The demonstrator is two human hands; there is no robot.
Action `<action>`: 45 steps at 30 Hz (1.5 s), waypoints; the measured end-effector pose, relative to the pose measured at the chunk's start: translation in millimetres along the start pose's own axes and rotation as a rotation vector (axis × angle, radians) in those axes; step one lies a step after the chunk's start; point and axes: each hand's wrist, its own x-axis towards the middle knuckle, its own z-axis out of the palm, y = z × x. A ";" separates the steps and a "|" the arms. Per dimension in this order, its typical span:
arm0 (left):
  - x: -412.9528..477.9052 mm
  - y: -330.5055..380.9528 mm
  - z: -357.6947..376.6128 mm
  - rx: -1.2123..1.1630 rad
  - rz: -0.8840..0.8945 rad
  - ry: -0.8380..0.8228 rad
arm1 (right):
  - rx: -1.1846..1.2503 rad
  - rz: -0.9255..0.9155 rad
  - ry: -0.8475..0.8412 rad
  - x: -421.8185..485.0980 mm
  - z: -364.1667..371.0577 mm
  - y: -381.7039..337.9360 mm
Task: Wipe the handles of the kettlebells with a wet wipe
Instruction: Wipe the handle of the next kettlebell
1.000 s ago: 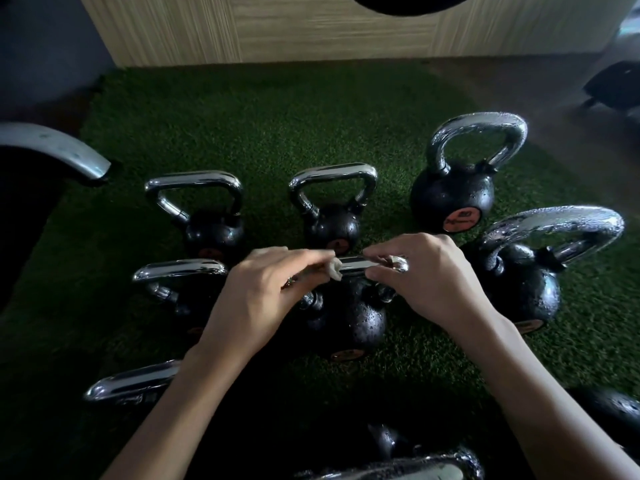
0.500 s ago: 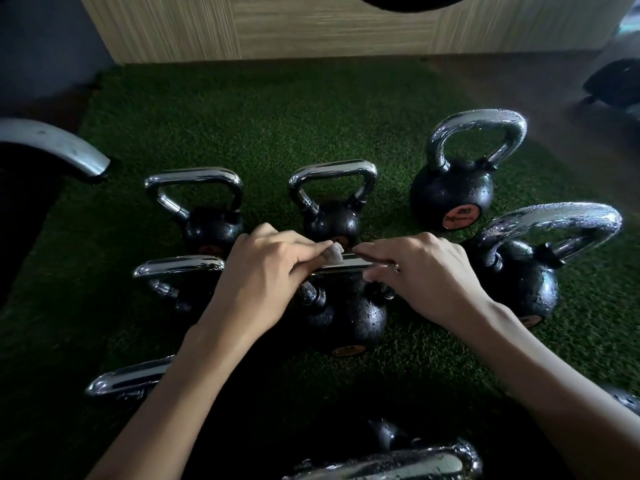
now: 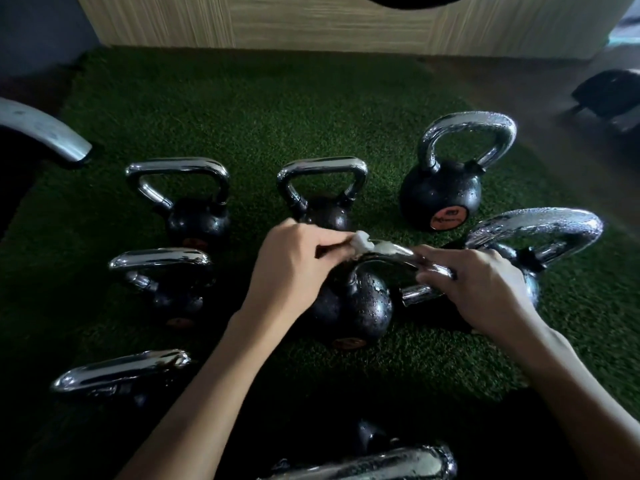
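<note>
Several black kettlebells with chrome handles stand on green turf. The middle kettlebell [image 3: 356,306] is tilted, its chrome handle [image 3: 398,252] leaning right. My left hand [image 3: 294,261] pinches a small white wet wipe [image 3: 362,243] against the left end of that handle. My right hand [image 3: 474,289] grips the handle's right end, fingers curled round it. Much of the handle is hidden under both hands.
Other kettlebells surround it: back left [image 3: 194,216], back middle [image 3: 323,209], back right [image 3: 441,195], right [image 3: 533,237], left [image 3: 166,282], near left [image 3: 121,372], near bottom [image 3: 374,462]. A wooden wall panel [image 3: 311,19] stands behind. A grey curved bar [image 3: 45,133] lies at far left.
The middle kettlebell has tipped, its handle now slanting down to the right. My left hand has drawn the wipe leftward along the handle; my right hand moved right and down with the handle's end.
</note>
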 end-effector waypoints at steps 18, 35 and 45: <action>-41.9 -42.0 34.6 -0.304 -0.708 0.101 | 0.113 0.063 0.043 -6.1 9.3 -35.2; 21.8 -60.5 53.3 -0.441 -0.921 0.094 | 0.181 0.262 -0.012 -2.6 15.0 -111.6; 16.9 -82.1 43.9 -0.558 -0.841 -0.043 | 0.432 0.108 -0.498 14.3 5.4 -55.8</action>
